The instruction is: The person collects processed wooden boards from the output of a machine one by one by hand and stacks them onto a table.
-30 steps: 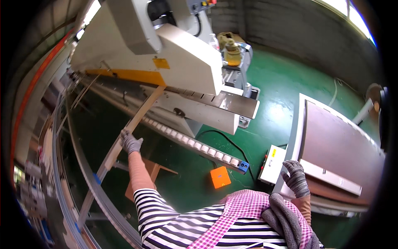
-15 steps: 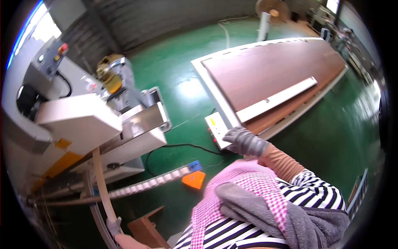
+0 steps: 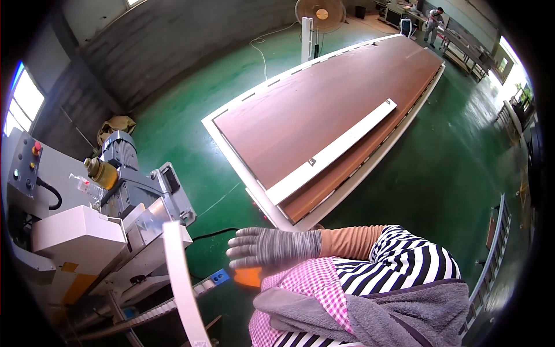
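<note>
Right hand (image 3: 274, 246), grey knit glove, held across the front of the body; fingers straight out toward the left, nearly side by side, not curled around anything, no object seen in the grip. Left hand is out of frame, so can't tell what its fingers do.

Pale flat strip (image 3: 184, 283) is left of the right hand, well apart from it, running from the lower frame edge up to the end of the white-cased machine (image 3: 81, 234); can't tell if its upper end touches the machine. It crosses in front of the roller rail (image 3: 202, 287), hiding part of the white rollers; blue end cap (image 3: 219, 276) shows just right of it. Orange box (image 3: 247, 277) on the floor, partly hidden by the right hand and pink checked apron (image 3: 300, 283). Black cable (image 3: 215, 233) on the floor between machine and fingers.

On the machine side: control panel (image 3: 26, 162) with red button, grey motor (image 3: 120, 150), yellowish oil bottle (image 3: 103, 173), clear plastic bottle (image 3: 87, 186) beside it. Ahead, a large brown panel (image 3: 324, 104) lies on a low white-edged platform, long white bar (image 3: 332, 153) on top. Beyond: round fan (image 3: 321, 13), white post (image 3: 306, 40), a co-worker (image 3: 433, 26) at a long table. Ladder-like metal frame (image 3: 488, 266) at far right.
</note>
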{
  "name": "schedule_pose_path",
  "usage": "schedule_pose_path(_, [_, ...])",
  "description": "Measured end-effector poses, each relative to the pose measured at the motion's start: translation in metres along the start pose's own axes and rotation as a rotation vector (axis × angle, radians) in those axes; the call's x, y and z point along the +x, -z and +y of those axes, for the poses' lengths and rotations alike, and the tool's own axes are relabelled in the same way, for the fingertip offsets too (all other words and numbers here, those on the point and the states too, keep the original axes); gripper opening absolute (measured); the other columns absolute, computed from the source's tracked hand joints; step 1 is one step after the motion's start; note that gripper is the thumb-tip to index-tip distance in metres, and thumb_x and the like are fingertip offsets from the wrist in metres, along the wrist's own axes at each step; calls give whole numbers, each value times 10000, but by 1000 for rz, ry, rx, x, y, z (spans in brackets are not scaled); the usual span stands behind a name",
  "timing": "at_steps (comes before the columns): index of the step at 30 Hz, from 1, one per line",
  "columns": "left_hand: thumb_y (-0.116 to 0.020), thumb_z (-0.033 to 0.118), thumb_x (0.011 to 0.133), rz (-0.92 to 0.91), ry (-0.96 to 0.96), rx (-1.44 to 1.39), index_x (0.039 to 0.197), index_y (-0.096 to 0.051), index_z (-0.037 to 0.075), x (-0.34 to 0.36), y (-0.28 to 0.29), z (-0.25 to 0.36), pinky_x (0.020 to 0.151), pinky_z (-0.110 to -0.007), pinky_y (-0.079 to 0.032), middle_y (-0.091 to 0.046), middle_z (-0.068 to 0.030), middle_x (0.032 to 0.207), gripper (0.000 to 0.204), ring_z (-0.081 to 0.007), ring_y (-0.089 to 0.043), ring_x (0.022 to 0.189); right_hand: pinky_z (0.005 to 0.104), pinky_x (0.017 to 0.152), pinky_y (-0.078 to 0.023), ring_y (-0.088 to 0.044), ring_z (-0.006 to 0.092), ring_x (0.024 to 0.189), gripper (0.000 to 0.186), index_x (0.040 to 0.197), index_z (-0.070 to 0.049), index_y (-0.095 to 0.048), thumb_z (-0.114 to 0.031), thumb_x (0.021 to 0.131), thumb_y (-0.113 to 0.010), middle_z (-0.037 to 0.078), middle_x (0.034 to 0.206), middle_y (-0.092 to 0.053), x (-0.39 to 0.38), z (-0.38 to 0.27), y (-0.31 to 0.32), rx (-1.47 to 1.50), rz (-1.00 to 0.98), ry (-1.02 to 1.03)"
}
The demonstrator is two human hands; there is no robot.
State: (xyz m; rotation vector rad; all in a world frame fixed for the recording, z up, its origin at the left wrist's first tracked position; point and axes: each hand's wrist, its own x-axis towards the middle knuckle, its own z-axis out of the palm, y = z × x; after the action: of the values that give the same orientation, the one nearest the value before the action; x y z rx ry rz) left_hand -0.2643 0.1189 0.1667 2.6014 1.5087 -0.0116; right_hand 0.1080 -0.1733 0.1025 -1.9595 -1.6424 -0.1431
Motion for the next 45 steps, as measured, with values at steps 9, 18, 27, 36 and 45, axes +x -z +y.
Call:
schedule_pose_path(9, [-806,249,596,76,-1095,-212,868,-624,118,-6,-81,340,653,-399,-536,-638,-114,760,353,-308,-644,692,536,1200,-152,-344,327,1404,914,1466,-214,-394,-455,689,-811,128,1473,-417,-147,109,99,-425,-152,-391])
schedule_pose_path(18, [-802,443,669,-238,-1370,-19,1184,-597,42,-93,-167,603,861,-417,-502,-667,-156,1041,684,-307,-641,984,501,1179,-218,-551,286,1226,752,1280,-142,-569,-319,619,-880,106,1217,-635,-367,242,224,-270,-356,-870])
schedule_pose_path(27, [-809,514,673,25,-1524,96,1401,-445,58,-120,-232,672,1050,-427,-400,-602,-144,1233,933,-295,-572,1162,418,1175,-260,-501,290,1289,847,1358,-122,-524,-290,618,-900,114,1307,-592,-440,309,245,-314,-397,-976])
schedule_pose_path(36, [-843,449,638,-243,-1313,-75,1262,-522,67,-86,-262,646,954,-461,-454,-620,-167,1139,800,-338,-599,1076,459,962,-438,-546,369,1043,789,1092,-106,-589,-292,403,-925,140,1056,-594,-459,336,216,-405,-179,-771])
schedule_pose_path(45, [-844,455,655,-352,-1346,8,1499,-301,58,-90,-234,625,1016,-467,-394,-561,-207,1240,1079,-360,-535,1176,423,1126,-302,-455,343,1264,1054,1328,-102,-488,-373,410,-928,155,1289,-544,-444,323,213,-527,-553,-1185])
